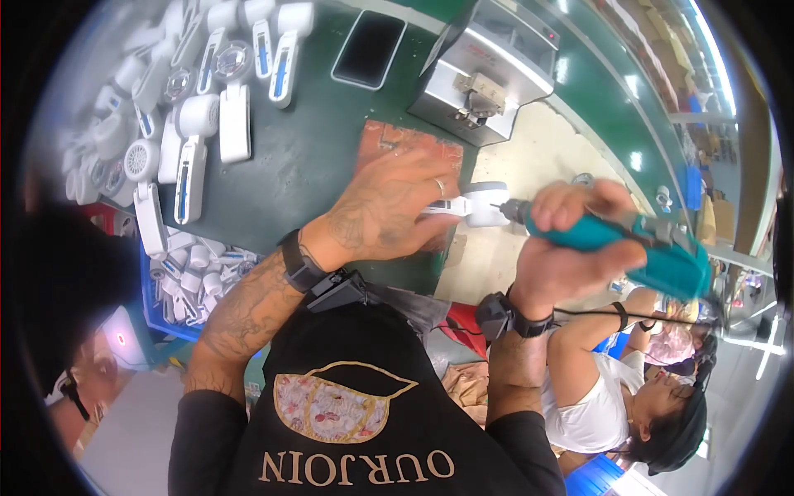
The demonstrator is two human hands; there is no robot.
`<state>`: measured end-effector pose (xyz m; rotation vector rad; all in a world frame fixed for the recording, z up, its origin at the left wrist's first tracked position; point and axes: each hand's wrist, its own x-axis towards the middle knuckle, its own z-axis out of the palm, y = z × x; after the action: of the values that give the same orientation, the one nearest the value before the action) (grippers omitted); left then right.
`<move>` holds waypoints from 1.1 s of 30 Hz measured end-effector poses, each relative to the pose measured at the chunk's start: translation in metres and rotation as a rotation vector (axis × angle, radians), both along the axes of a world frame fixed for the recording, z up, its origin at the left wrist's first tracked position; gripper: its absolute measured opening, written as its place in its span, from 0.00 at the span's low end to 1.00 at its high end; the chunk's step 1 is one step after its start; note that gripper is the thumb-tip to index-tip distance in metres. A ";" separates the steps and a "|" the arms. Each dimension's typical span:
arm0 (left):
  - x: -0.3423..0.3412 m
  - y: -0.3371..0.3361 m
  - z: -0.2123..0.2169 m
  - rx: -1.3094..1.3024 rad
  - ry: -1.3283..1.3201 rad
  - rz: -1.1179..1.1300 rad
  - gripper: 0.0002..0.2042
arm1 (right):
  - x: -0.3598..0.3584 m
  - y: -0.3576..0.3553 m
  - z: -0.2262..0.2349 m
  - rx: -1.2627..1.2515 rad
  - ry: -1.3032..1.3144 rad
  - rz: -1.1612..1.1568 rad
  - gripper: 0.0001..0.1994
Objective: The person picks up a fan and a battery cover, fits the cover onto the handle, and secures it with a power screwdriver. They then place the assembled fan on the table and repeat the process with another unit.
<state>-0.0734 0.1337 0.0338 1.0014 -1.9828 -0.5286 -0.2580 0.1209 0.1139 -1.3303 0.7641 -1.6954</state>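
My left hand [389, 202] presses a small white handheld fan [486, 198] down over a worn reddish-brown pad [393, 136]. Its fingers close around the fan's handle, and the round head sticks out to the right. In my right hand [571, 248] I grip a teal electric screwdriver [662, 256], held nearly level. The bit points left at the fan's head; whether it touches is hard to tell. Slight blur covers the screwdriver and the fingers around it.
Many white fans [197, 120] lie piled on the green table's left side. Below them stands a blue crate [178, 326] of white parts. At the back are a phone [369, 50] and a grey metal machine [488, 74]. A co-worker in a white top [591, 405] sits at right.
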 end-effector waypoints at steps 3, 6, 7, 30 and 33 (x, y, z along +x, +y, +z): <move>0.005 -0.011 0.004 0.030 -0.005 -0.014 0.13 | 0.004 -0.027 0.000 0.041 -0.009 -0.006 0.37; 0.009 -0.019 0.013 0.123 -0.160 0.030 0.14 | 0.024 -0.052 0.010 0.068 0.067 -0.113 0.32; 0.008 -0.018 0.013 0.089 -0.192 0.035 0.15 | 0.029 -0.061 0.010 0.054 0.061 -0.100 0.30; 0.008 -0.017 0.010 -0.090 -0.198 0.011 0.23 | -0.004 -0.044 -0.008 0.049 0.187 -0.121 0.28; 0.001 -0.013 0.018 -0.047 -0.263 0.023 0.22 | -0.021 -0.022 -0.015 0.066 0.150 -0.208 0.32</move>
<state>-0.0719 0.1203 0.0518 1.1092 -2.2008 -0.3499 -0.2790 0.0988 0.0989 -1.3829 1.0684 -1.7272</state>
